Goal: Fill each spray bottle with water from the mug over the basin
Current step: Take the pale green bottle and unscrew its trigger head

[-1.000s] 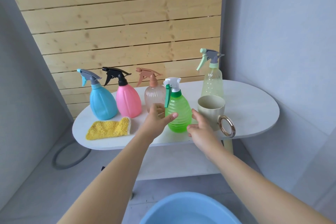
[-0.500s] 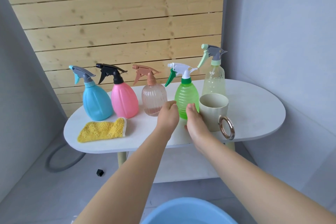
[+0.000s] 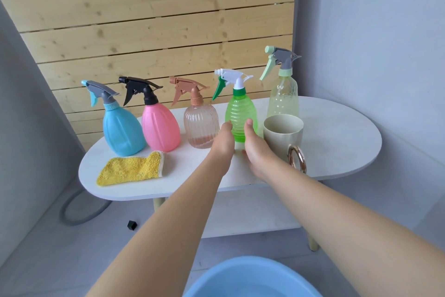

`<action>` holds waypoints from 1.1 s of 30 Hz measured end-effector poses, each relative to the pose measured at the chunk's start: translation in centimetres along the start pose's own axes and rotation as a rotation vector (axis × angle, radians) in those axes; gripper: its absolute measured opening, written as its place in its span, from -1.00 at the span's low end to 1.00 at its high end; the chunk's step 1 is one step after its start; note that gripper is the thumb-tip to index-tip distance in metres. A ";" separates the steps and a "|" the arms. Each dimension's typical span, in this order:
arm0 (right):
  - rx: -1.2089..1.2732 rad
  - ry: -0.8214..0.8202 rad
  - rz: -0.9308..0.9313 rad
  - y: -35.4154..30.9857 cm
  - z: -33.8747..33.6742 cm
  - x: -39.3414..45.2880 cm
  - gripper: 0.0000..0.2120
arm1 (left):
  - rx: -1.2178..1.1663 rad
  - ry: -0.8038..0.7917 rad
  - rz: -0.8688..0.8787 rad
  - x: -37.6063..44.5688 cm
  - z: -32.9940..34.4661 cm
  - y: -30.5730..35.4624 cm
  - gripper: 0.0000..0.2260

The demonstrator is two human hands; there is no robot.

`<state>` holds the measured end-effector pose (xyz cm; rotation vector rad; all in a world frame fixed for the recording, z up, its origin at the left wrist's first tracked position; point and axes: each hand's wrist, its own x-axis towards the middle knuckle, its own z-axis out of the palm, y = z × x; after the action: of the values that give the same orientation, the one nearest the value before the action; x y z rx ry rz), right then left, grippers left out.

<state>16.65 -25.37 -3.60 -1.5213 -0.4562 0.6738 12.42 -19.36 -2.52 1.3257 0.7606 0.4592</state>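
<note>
White oval table (image 3: 337, 133), left to right: yellow cloth (image 3: 131, 168) at front, blue spray bottle (image 3: 121, 128), pink spray bottle (image 3: 160, 125), clear ribbed spray bottle (image 3: 201, 125), green spray bottle (image 3: 240, 113), beige mug (image 3: 280, 139) with a pale green spray bottle (image 3: 284, 96) behind it. Left hand (image 3: 222, 140) and right hand (image 3: 256, 146) cup the green bottle's base from either side, bottle upright on the table. Blue basin (image 3: 250, 280) is on the floor below.
</note>
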 end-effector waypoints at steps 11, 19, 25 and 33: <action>-0.127 0.104 -0.289 -7.2 -4.6 -3.6 -0.58 | 0.399 0.121 0.382 -4.3 2.3 7.5 -0.78; -0.354 0.128 -0.254 -10.1 -8.9 -1.2 -0.56 | 0.680 0.039 0.474 -2.4 6.5 10.4 -0.80; -0.391 0.130 -0.198 -10.4 -9.6 0.9 -0.53 | 0.674 0.096 0.432 0.7 8.4 11.2 -0.91; -0.391 0.105 -0.238 -9.5 -10.7 -0.4 -0.57 | 0.833 0.225 0.565 0.3 10.1 10.2 -0.88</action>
<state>24.53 -32.97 5.65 -1.8223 -0.7053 0.3269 21.12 -24.05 7.97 2.3227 0.7878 0.7938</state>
